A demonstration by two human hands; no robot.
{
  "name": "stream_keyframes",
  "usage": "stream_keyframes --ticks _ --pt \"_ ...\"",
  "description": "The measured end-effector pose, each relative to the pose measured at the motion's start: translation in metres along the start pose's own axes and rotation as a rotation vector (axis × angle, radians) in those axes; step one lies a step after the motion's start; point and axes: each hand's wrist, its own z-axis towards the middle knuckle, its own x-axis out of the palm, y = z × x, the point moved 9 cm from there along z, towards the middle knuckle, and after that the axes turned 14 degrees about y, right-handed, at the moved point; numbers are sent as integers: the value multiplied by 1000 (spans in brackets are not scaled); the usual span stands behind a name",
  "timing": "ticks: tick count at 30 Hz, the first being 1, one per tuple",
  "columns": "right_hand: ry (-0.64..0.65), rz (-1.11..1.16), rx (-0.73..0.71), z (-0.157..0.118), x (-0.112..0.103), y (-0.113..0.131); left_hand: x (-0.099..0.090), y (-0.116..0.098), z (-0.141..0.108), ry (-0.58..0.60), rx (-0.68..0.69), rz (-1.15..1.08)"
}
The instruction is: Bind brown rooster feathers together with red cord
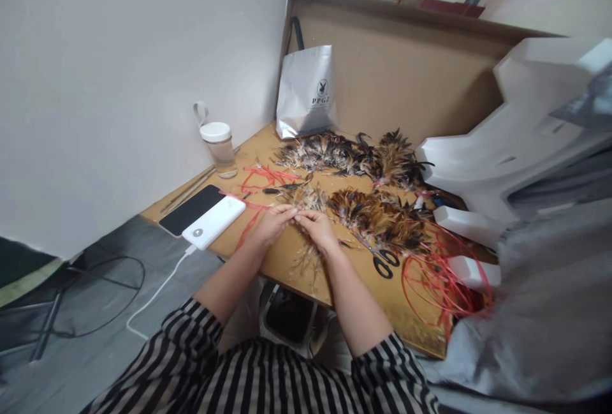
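My left hand (275,224) and my right hand (316,228) meet over the table's front part, thumbs and fingers pinched together. Pale brown feathers (306,197) fan out right behind the fingertips, and both hands appear closed on their base; the exact grip point is too small to see. Right of my hands lies a thick row of brown feathers (377,213). Small loose feathers (308,261) are scattered below my wrists. Black-handled scissors (384,262) lie to the right of my right hand, blades toward the feathers.
Darker feathers (335,151) are heaped at the back, before a silver bag (306,92). Red strips (270,176) lie at left, and a red tangle (444,277) at right. A phone (194,208), white power bank (215,221) and lidded cup (222,149) line the left edge. White foam (482,127) stands right.
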Motion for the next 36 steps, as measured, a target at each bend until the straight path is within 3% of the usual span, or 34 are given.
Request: stream_keyframes --ticks 8,18,22,28,36 --pt "-3 139 48 -4 2 2 1 3 0 27 -9 -27" --pt "-15 25 25 -3 -2 2 -1 4 -2 -17 -20 14" --pt "-81 -30 -3 -2 -16 5 -5 -1 -2 -38 26 -7" --pt "-350 -259 -120 -11 -55 20 -23 -2 -5 -163 84 -267" --pt "-394 -764 -226 -16 -38 43 -23 3 -8 -124 96 -345"
